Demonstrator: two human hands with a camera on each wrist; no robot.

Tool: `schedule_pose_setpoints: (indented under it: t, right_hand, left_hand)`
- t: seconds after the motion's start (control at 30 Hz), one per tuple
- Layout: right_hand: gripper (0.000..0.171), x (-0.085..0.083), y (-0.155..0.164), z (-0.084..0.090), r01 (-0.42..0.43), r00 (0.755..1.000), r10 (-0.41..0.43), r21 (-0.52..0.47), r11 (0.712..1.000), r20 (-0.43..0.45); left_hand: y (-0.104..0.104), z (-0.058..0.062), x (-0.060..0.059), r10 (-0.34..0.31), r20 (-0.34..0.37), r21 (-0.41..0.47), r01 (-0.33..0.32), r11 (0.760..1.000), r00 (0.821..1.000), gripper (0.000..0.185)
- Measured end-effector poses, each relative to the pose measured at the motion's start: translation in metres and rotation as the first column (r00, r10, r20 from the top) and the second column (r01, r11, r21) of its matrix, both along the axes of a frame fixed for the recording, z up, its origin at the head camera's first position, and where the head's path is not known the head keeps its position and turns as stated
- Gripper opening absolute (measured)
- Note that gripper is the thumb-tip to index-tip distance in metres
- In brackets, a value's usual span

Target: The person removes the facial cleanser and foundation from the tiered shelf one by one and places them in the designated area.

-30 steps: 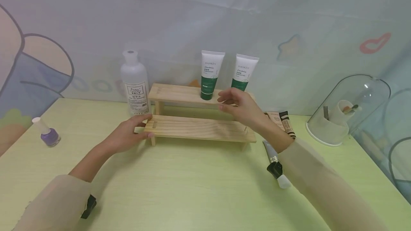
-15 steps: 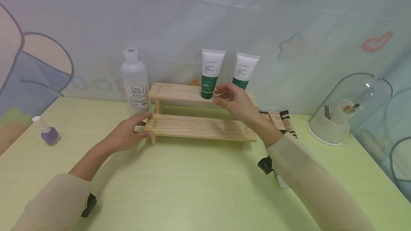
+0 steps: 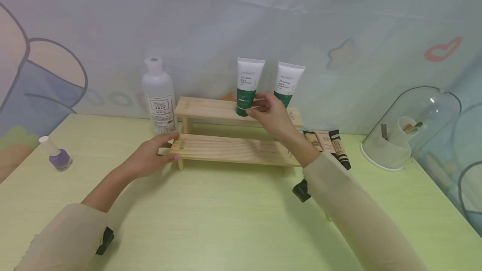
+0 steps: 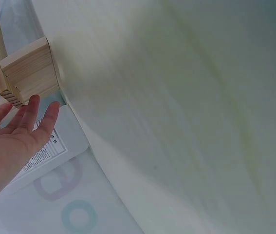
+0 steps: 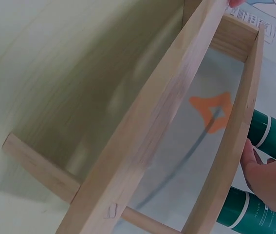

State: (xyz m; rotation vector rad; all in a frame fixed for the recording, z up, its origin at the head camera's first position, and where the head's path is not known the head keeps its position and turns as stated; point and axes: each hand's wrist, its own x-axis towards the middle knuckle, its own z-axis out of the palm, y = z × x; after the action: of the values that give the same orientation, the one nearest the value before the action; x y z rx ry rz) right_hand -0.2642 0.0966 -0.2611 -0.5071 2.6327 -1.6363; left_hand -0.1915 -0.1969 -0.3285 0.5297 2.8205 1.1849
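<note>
A two-tier wooden shelf [image 3: 233, 149] stands mid-table. On its upper tier two white-and-green tubes stand cap down, the left tube [image 3: 248, 85] and the right tube [image 3: 289, 83]. My right hand [image 3: 257, 106] reaches over the shelf, its fingertips at the left tube's green lower part without curling round it. The right wrist view shows that hand [image 5: 274, 178] between the tubes [image 5: 266, 139]. My left hand [image 3: 160, 152] rests with straight fingers against the shelf's lower-tier left end. The left wrist view shows its palm [image 4: 11, 136] beside the shelf end [image 4: 28, 73].
A tall white bottle [image 3: 160, 95] stands left of the shelf. A purple nail polish bottle [image 3: 56, 156] sits far left. Beige cosmetic tubes [image 3: 327, 141] lie right of the shelf. A clear dome [image 3: 410, 129] covers a cup at the right edge.
My right hand has moved left and up along the upper tier, from in front of the right tube to the left tube's base. The left hand has stayed put.
</note>
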Motion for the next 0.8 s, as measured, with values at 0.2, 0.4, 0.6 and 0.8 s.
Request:
schedule_pose_setpoints:
  t: [0.2,0.4,0.6,0.8]
  right_hand:
    - [0.042,-0.005,-0.003,-0.002,0.006,1.000,-0.006,-0.020,1.000,-0.017]
    - [0.044,-0.005,-0.007,-0.002,0.018,0.999,-0.018,-0.005,1.000,-0.032]
    - [0.043,-0.006,-0.010,-0.001,0.056,0.997,-0.055,0.019,0.998,-0.045]
    - [0.043,-0.006,-0.013,-0.003,0.082,0.994,-0.079,0.038,0.996,-0.082]
  left_hand:
    - [0.001,0.000,0.000,0.001,0.004,-0.002,-0.001,1.000,1.000,0.063]
    - [0.000,0.000,0.000,0.000,-0.002,-0.001,0.000,1.000,1.000,0.063]
    - [0.001,0.000,0.000,-0.003,-0.003,0.005,0.003,1.000,1.000,0.063]
    - [0.000,-0.001,0.000,0.003,-0.004,-0.001,-0.003,1.000,1.000,0.063]
